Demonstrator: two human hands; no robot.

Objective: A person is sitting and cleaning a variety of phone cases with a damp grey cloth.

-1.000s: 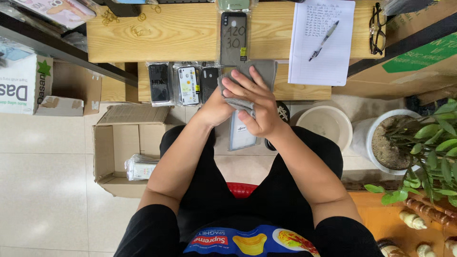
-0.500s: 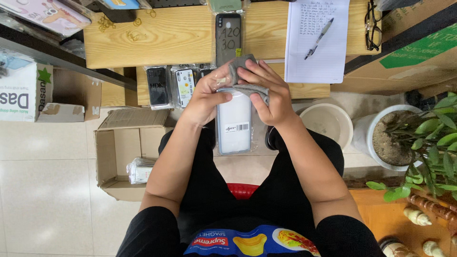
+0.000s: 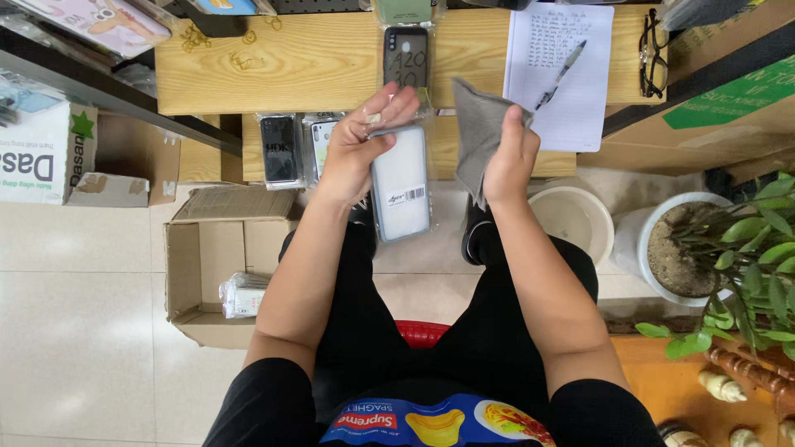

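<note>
Seated person, seen from above; both forearms reach forward over the knees toward a low wooden table (image 3: 298, 66).

Left hand (image 3: 358, 145) grasps the top end of a bagged case (image 3: 401, 186), a white phone case in clear plastic wrap with a small barcode sticker. Thumb and fingers pinch the upper edge; the case hangs upright, lengthwise, just in front of the table edge and above the gap between the knees.

Right hand (image 3: 509, 157) grasps a grey cloth (image 3: 480, 132). Fingers are closed on its lower part; the loose upper corner stands up and overlaps the table edge. Cloth and case are apart, near each other, not touching.

On the table: a dark case (image 3: 406, 58) in wrap with handwriting on it, just beyond the left hand; a sheet of paper (image 3: 559, 74) with a pen (image 3: 559, 74) lying on it; glasses (image 3: 652, 54) at the far right. Two more bagged cases (image 3: 290, 149) lie on the lower shelf left of the left hand.

On the floor: an open cardboard box (image 3: 219, 265) with a wrapped bundle inside, left of the person's left leg; a white bucket (image 3: 575, 223) and a potted plant (image 3: 729, 248) to the right.
</note>
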